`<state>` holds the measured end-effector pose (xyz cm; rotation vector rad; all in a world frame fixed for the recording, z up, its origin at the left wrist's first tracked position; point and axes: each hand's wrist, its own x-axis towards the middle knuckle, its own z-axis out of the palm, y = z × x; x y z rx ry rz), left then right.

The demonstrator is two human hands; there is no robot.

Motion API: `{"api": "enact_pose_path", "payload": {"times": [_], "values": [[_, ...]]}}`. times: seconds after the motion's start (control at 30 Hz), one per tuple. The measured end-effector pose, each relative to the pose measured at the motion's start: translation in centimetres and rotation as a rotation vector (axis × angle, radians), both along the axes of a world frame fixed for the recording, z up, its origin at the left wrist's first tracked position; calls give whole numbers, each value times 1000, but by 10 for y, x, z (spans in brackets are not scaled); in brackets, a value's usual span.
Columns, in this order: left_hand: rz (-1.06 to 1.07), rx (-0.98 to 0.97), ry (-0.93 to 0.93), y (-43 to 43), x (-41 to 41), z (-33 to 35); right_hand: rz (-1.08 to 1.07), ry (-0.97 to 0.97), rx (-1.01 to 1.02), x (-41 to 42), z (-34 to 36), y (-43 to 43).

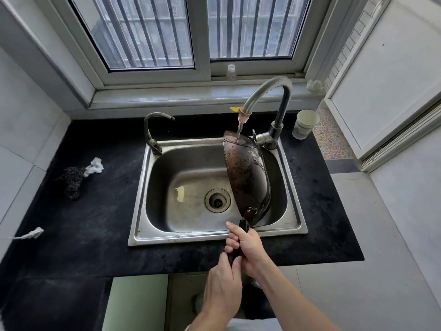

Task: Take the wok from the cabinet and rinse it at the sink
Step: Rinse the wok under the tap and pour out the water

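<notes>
Rinsing wok (pixel 245 177) held on edge over sink (pixel 139 199); water from tap (pixel 269 91) strikes its upper rim.
Right hand (pixel 247 246) and left hand (pixel 223 285): fingers curled fully round handle (pixel 244 225), left nearer the body.

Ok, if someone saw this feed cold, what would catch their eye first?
The dark wok, tipped on edge over the steel sink, with water from the tall tap hitting its upper rim. Next, both hands at the near counter edge: right hand and left hand grip its black handle.
</notes>
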<state>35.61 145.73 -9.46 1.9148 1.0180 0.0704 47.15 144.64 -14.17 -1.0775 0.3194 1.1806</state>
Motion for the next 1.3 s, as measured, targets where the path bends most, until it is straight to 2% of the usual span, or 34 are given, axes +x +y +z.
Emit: {"api": "enact_pose_path", "payload": {"times": [0.77,1.3], "values": [[36,-58,21,-3,2,-2,54,-69,33,0,11,-6],[86,-104,26,-2,4,14,46,-43,71,1,18,-4]]}}
